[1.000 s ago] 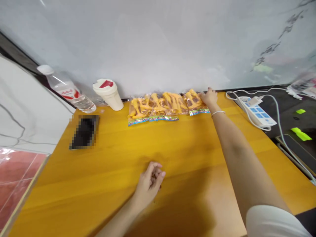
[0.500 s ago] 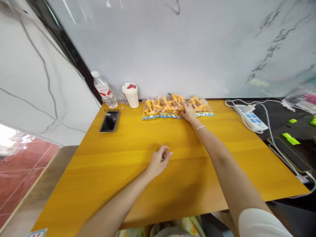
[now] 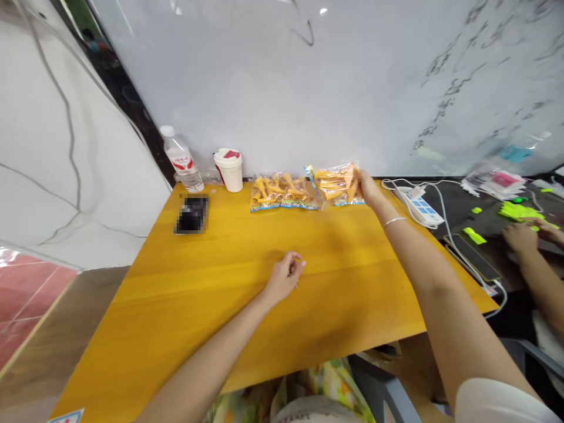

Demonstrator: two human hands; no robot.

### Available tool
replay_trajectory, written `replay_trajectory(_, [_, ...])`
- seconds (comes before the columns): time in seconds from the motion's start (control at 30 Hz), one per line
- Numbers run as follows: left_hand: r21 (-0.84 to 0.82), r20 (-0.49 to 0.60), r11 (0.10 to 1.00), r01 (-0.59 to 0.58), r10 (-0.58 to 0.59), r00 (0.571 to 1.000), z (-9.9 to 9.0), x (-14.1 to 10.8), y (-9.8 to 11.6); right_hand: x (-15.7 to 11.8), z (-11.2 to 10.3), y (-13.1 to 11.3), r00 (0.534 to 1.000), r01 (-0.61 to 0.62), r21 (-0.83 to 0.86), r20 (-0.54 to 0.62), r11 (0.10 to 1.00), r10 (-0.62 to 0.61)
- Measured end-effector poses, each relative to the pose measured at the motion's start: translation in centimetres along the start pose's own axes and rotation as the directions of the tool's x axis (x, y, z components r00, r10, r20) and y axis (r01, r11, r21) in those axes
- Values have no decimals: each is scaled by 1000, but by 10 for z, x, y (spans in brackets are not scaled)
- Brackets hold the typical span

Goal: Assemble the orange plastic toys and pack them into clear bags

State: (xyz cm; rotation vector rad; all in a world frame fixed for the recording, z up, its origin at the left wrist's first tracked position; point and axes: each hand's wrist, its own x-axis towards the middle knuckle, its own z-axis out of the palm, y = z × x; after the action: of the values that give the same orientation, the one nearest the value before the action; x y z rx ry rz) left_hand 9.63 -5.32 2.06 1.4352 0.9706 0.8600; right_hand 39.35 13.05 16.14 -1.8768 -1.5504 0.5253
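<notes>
Bags [image 3: 279, 191] of orange parts are lying in a row along the rear of the desk [image 3: 198, 282], near the foot of the whiteboard [image 3: 264, 88]. The right bag [image 3: 335, 187] is sitting tilted, its printed end facing the others. The right hand [image 3: 369, 189] is grasping the right bag by its opposite end; from where I am standing, the fingertips are partly hidden, so I cannot tell how firm the hold is. The left hand [image 3: 286, 276] is released, loosely curling over the middle of the desk with nothing visible in it.

Possible faults:

Slippage. The wrapping is looking slick and creased, and only one end is being held; a slack pinch could be letting the right bag swing down.

Dragging. Its printed end is crowding the neighbouring bags; a sideways pull could be disturbing the row.

Tipping. The cup [image 3: 230, 173] is standing near the row's left end; bags being pushed that way could be knocking it over.

Snagging. The power strip [image 3: 420, 208] is lying near the right hand; a wide sweep could be catching it.
</notes>
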Motion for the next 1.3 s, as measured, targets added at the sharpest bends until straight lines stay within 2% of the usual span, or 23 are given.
replay_trajectory(0.1, [15,1,1000,2,-2,1000,0,-1,-1,9,-17,5,986,-57,-68,153,996,67])
replay_trajectory(0.17, [30,7,1000,-1,1,1000,0,-1,-1,18,-17,5,974,-69,-104,210,992,90])
replay_trajectory(0.23, [48,9,999,-10,10,1000,0,-2,1,32,-7,1,960,-24,-189,268,982,75])
replay_trajectory(0.33, [84,9,996,-26,25,1000,-1,-3,6,61,15,-10,945,129,-382,327,915,4])
replay_trajectory(0.4, [102,14,995,-20,18,1000,-2,-3,9,83,32,-17,949,185,-478,314,859,-29])
replay_trajectory(0.5, [112,22,994,8,-10,1000,-2,-4,12,110,57,-22,972,162,-562,232,811,-33])
replay_trajectory(0.67, [103,29,994,30,-33,999,-1,-3,9,126,94,-15,994,113,-647,70,754,-88])
replay_trajectory(0.8, [103,25,994,44,-47,999,-1,-4,8,120,107,-6,985,131,-642,-1,756,-171])
replay_trajectory(0.87, [117,19,993,33,-35,999,-1,-4,9,114,104,-2,973,165,-612,-25,773,-228])
replay_trajectory(0.97, [143,-1,990,-3,3,1000,-1,-4,10,101,91,5,937,285,-561,-10,777,-350])
replay_trajectory(1.07, [135,-9,991,-21,23,1000,-1,-3,9,75,83,16,895,390,-540,31,746,-445])
replay_trajectory(1.17, [111,-5,993,-33,33,999,-1,-2,6,37,93,28,874,426,-554,46,716,-484])
replay_trajectory(1.3, [97,9,994,-43,43,999,-1,-1,1,-3,116,36,899,389,-599,80,700,-431])
